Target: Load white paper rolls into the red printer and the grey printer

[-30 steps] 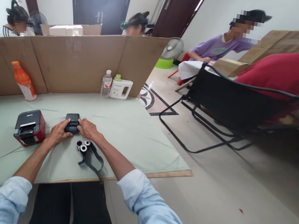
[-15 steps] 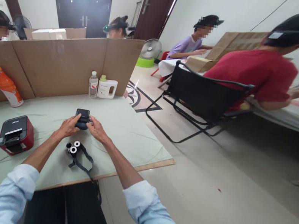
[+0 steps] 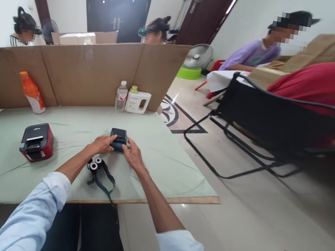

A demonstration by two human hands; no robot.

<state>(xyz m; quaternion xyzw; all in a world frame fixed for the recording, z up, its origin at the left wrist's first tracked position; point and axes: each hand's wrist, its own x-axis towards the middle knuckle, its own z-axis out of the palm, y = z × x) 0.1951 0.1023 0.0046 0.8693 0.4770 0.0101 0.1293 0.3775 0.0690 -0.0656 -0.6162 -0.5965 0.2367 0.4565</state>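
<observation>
A small black portable printer (image 3: 119, 135) rests on the table's pale green cloth. My left hand (image 3: 103, 145) grips its left side, with fingers reaching over the top. On the right side, my right hand (image 3: 132, 153) holds the same printer between thumb and fingers. Nearer to me lie small white rolls (image 3: 94, 166) with dark cores and a black strap (image 3: 109, 184) that trails to the table edge. To the left stands a red and black label printer (image 3: 37, 141).
An orange bottle (image 3: 32, 93), a clear water bottle (image 3: 121, 96) and a white jug (image 3: 138, 101) stand along a cardboard partition (image 3: 92, 71). A black folding chair (image 3: 268, 121) is at the right, with a person in red. Other people sit beyond the partition and at another table.
My view has turned left, so everything sits further right in the picture. Both hands stay on the portable printer, with the fingers slightly shifted.
</observation>
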